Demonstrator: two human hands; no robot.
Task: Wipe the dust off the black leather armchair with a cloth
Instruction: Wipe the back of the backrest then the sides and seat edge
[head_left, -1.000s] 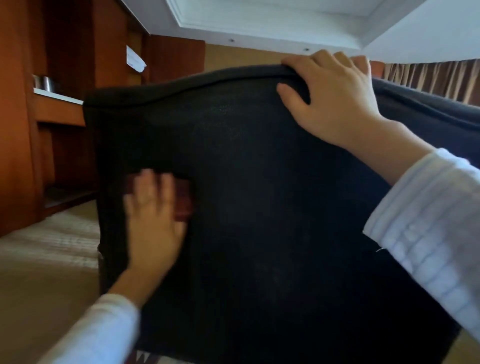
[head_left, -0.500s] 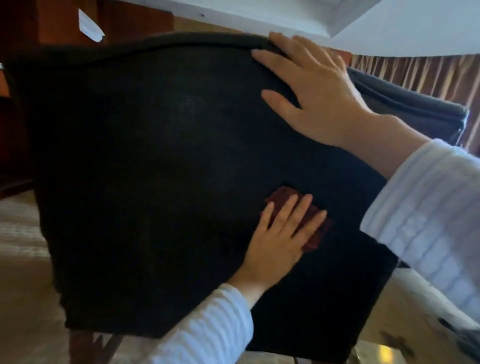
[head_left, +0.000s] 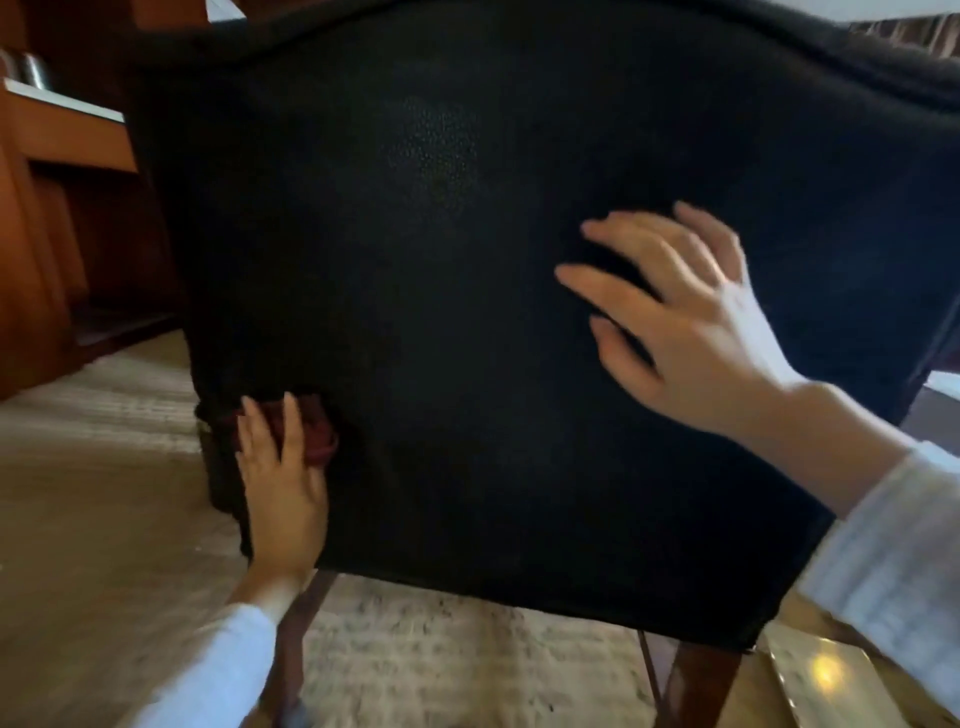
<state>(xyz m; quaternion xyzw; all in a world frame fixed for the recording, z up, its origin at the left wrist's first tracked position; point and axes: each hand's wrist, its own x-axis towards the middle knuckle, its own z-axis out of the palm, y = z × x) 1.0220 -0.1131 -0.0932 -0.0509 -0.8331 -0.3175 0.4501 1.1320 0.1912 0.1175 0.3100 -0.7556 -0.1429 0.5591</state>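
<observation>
The back of the black leather armchair (head_left: 467, 286) fills most of the head view. My left hand (head_left: 283, 483) lies flat on a small dark red cloth (head_left: 318, 436) and presses it against the lower left corner of the backrest. Only the cloth's top and right edge show past my fingers. My right hand (head_left: 691, 322) is spread with its fingers apart over the right middle of the backrest and holds nothing; motion blur hides whether it touches the leather.
Two brown wooden chair legs (head_left: 293, 639) stand on a pale patterned carpet (head_left: 93, 493). Wooden cabinets and a shelf (head_left: 67, 156) stand at the left. A shiny flat object (head_left: 821, 675) lies at the lower right, and curtains (head_left: 909, 26) hang at the top right.
My left hand has swept the cloth from the backrest's right middle to its lower left corner. My right hand has left the chair's top edge and come down over the backrest.
</observation>
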